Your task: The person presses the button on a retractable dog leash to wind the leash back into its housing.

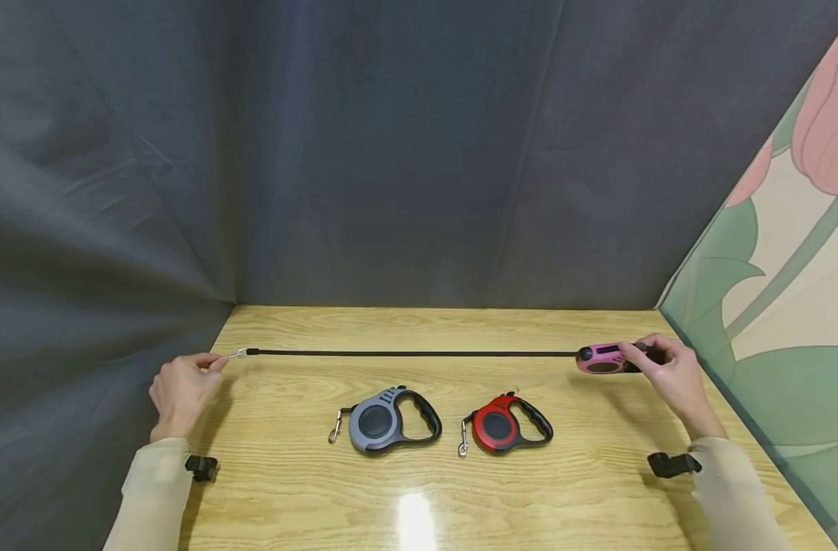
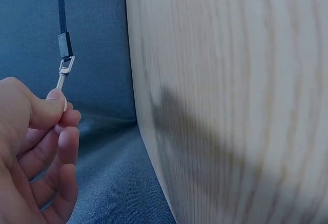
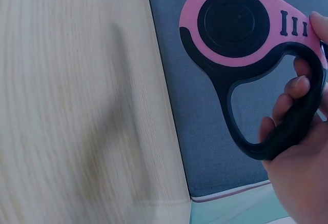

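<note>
A pink and black retractable dog leash [image 1: 601,358] is held up at the right by my right hand [image 1: 670,375]. In the right wrist view my fingers [image 3: 291,93] curl round its black loop handle [image 3: 302,116], with the thumb near the top. Its black cord [image 1: 412,353] runs taut and level across to the left. There my left hand [image 1: 187,390] pinches the metal clip [image 1: 237,353] at the cord's end. The left wrist view shows the silver clip [image 2: 62,78] between thumb and forefinger, the other fingers loosely bent.
On the wooden table [image 1: 308,505] lie a grey-blue retractable leash [image 1: 384,421] and a red one [image 1: 497,423], their clips pointing left. Dark grey cloth [image 1: 405,153] hangs behind and at the left. A tulip-patterned cloth [image 1: 790,321] borders the right side.
</note>
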Motion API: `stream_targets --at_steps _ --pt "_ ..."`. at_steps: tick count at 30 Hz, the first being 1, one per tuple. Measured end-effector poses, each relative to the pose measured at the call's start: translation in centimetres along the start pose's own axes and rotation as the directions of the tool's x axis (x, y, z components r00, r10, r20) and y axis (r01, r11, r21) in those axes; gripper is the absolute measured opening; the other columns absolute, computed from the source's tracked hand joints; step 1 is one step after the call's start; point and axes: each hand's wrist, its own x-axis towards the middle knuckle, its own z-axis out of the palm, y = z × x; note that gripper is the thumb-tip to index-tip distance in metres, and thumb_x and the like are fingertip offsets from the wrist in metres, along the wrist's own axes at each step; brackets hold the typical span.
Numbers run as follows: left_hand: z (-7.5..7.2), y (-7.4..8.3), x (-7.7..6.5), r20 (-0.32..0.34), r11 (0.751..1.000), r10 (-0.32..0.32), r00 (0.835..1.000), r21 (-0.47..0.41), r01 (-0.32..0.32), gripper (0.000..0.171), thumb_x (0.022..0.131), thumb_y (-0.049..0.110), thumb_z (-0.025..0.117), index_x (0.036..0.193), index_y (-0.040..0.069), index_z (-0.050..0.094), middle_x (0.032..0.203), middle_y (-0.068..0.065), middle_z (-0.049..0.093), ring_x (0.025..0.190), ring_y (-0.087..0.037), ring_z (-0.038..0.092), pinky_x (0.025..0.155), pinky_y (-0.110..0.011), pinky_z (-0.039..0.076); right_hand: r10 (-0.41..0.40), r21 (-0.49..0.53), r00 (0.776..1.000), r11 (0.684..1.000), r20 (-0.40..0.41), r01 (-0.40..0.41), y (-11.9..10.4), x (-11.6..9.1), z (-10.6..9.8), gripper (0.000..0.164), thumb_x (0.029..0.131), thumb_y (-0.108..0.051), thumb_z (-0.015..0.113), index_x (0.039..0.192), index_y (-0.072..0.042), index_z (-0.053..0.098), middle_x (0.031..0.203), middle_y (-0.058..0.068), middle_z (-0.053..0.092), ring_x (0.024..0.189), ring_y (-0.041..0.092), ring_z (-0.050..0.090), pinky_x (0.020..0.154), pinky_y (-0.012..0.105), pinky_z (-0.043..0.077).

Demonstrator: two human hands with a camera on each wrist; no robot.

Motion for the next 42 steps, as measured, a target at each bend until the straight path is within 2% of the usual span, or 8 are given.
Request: stream_targets --at_steps 6,14,20,30,35,42 --pt "0.2 0.0 -0.1 0.006 1.000 -0.005 1.000 0.001 0.005 0.028 0.102 0.029 0.071 0.110 0.006 0.084 0.104 -0.025 0.079 0.075 -0.043 0.068 0.062 -0.048 0.044 -0.033 -0.008 0.999 0.999 -0.003 0.033 -0.3 0.0 0.3 0.023 0.099 -0.030 0.078 0.093 -0.009 0.071 0.075 -0.019 0.059 0.067 0.008 0.044 0.058 0.029 0.036" --pt "0.3 -0.1 -0.1 0.002 1.000 0.004 1.000 -0.007 -0.004 0.028 0.101 0.030 0.072 0.111 0.007 0.084 0.107 -0.025 0.079 0.082 -0.049 0.070 0.062 -0.050 0.045 -0.029 0.001 0.999 1.000 -0.012 0.029 -0.2 0.1 0.7 0.020 0.098 -0.025 0.080 0.092 -0.007 0.071 0.070 -0.017 0.053 0.062 0.007 0.043 0.055 0.030 0.035" --pt "0.3 -0.1 -0.2 0.004 1.000 0.012 1.000 -0.007 -0.012 0.027 0.100 0.030 0.073 0.110 0.007 0.084 0.107 -0.025 0.079 0.083 -0.049 0.070 0.062 -0.050 0.045 -0.034 -0.003 0.999 0.999 -0.021 0.034 0.0 -0.1 1.2 0.018 0.096 -0.021 0.081 0.094 -0.007 0.070 0.071 -0.017 0.056 0.062 0.006 0.044 0.055 0.030 0.035" --pt "0.4 -0.2 -0.2 0.010 1.000 0.004 1.000 -0.013 -0.004 0.027 0.101 0.030 0.072 0.110 0.009 0.085 0.109 -0.026 0.079 0.086 -0.051 0.070 0.062 -0.051 0.045 -0.130 -0.041 0.991 0.991 -0.029 0.129 -0.8 -0.7 1.8 0.016 0.093 -0.015 0.084 0.092 -0.006 0.071 0.078 -0.019 0.059 0.075 0.004 0.049 0.070 0.023 0.036" --pt "0.5 -0.2 -0.4 0.011 1.000 0.004 1.000 -0.017 -0.003 0.026 0.100 0.030 0.072 0.108 0.009 0.085 0.108 -0.026 0.079 0.086 -0.051 0.069 0.062 -0.052 0.045 -0.152 -0.049 0.988 0.987 -0.017 0.151 -0.9 -0.7 2.1 0.015 0.091 -0.014 0.085 0.092 -0.006 0.072 0.081 -0.018 0.061 0.077 0.004 0.050 0.073 0.021 0.037" --pt "0.7 -0.4 -0.5 -0.001 1.000 0.020 1.000 -0.016 -0.020 0.025 0.100 0.029 0.074 0.108 0.007 0.085 0.102 -0.023 0.080 0.071 -0.041 0.068 0.057 -0.045 0.043 -0.177 -0.062 0.984 0.982 -0.018 0.176 -1.1 -0.8 2.6 0.015 0.089 -0.013 0.087 0.090 -0.008 0.073 0.085 -0.021 0.063 0.080 0.001 0.053 0.076 0.019 0.039"
